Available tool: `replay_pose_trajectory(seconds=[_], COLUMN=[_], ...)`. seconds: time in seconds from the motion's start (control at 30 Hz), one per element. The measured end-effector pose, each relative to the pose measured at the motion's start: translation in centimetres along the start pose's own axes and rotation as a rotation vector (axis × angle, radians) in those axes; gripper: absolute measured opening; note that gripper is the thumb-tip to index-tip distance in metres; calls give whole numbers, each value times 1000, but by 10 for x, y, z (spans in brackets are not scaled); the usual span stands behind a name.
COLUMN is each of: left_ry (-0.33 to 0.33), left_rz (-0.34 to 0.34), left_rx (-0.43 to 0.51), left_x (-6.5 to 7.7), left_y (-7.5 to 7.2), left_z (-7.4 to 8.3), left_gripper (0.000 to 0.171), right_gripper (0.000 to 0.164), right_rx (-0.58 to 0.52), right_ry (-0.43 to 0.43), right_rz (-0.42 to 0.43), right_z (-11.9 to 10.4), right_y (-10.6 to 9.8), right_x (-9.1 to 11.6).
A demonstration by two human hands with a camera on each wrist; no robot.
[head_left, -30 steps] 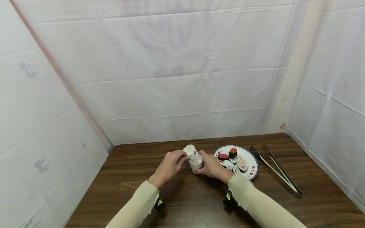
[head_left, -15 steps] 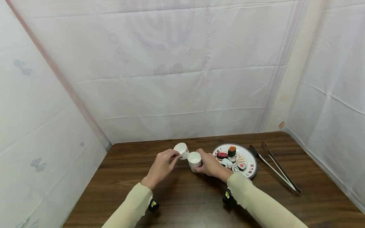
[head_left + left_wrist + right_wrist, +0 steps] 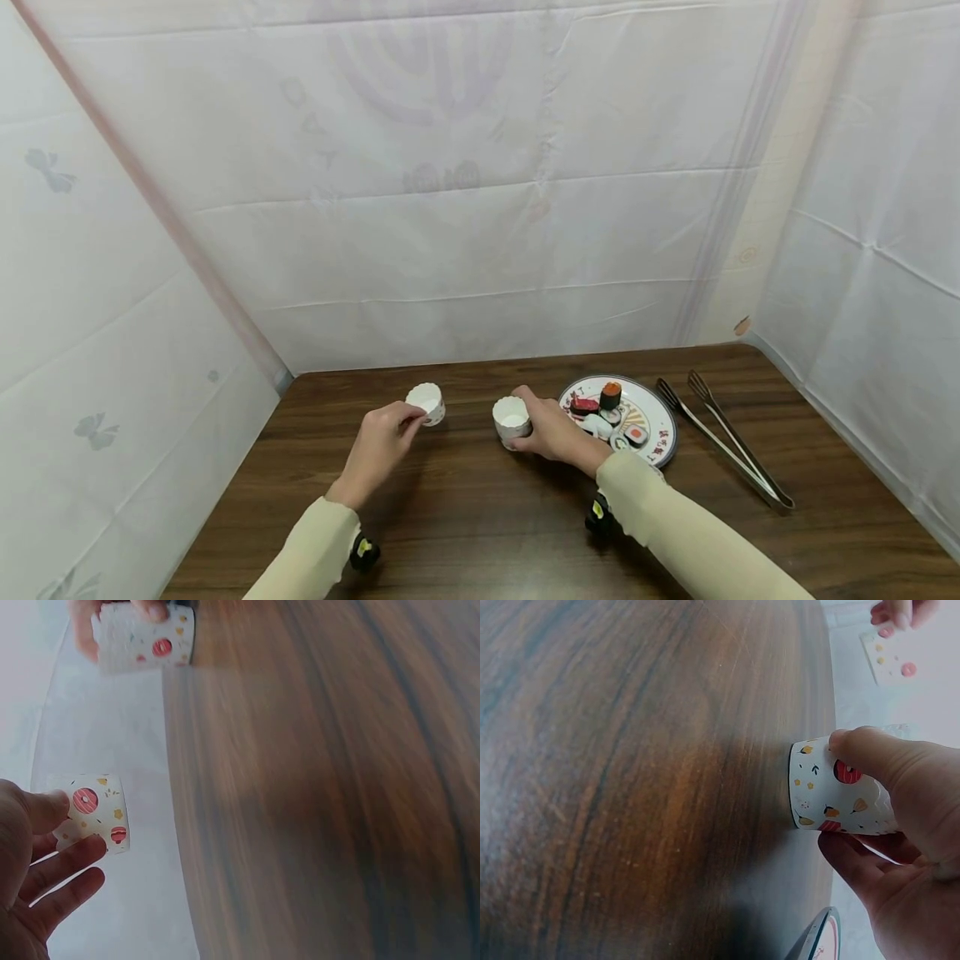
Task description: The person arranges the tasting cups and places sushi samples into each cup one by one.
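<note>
Two white paper baking cups with pink doughnut prints and scalloped rims are in view. My left hand (image 3: 381,446) pinches the left paper cup (image 3: 427,402) by its side, and in the left wrist view this cup (image 3: 97,814) appears raised off the table between thumb and fingers. About a hand's length to the right, my right hand (image 3: 553,429) grips the other paper cup (image 3: 513,427), thumb on the near side and fingers behind. In the right wrist view that cup (image 3: 832,787) stands upright with its base at the wooden tabletop.
A round white plate (image 3: 658,433) with several sushi pieces (image 3: 600,405) stands just right of my right hand. Metal tongs (image 3: 738,458) lie beyond it, pointing away. The brown wooden table (image 3: 480,533) ends at the back against a pale cloth wall (image 3: 450,250).
My left hand has drawn one paper cup up out of the other and carried it to the left. My right hand has stayed nearly in place, still holding its cup.
</note>
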State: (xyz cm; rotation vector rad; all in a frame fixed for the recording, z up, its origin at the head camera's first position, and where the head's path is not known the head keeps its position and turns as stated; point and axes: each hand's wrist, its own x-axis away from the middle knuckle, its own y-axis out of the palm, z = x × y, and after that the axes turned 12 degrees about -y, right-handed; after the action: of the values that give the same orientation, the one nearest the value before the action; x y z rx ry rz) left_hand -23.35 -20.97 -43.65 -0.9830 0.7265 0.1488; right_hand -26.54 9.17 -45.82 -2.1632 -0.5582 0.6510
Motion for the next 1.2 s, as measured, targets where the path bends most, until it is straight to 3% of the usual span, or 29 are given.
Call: replay_pose_trajectory(seconds=[0.5, 0.83, 0.93, 1.2], left_ry=[-118, -297, -315, -319], left_rz=[12, -75, -102, -87], left_rx=[-139, -194, -206, -214], left_x=[29, 37, 40, 48], left_y=[-31, -49, -52, -55], left_z=[-47, -70, -75, -85], left_gripper=[15, 9, 9, 13], right_gripper=[71, 70, 71, 72], right_rx=[-1, -11, -8, -6], right_ry=[21, 38, 40, 35], right_rz=[-13, -20, -19, -26], right_z=[1, 0, 0, 1], right_y=[-1, -2, -2, -1], right_x=[-2, -2, -3, -2])
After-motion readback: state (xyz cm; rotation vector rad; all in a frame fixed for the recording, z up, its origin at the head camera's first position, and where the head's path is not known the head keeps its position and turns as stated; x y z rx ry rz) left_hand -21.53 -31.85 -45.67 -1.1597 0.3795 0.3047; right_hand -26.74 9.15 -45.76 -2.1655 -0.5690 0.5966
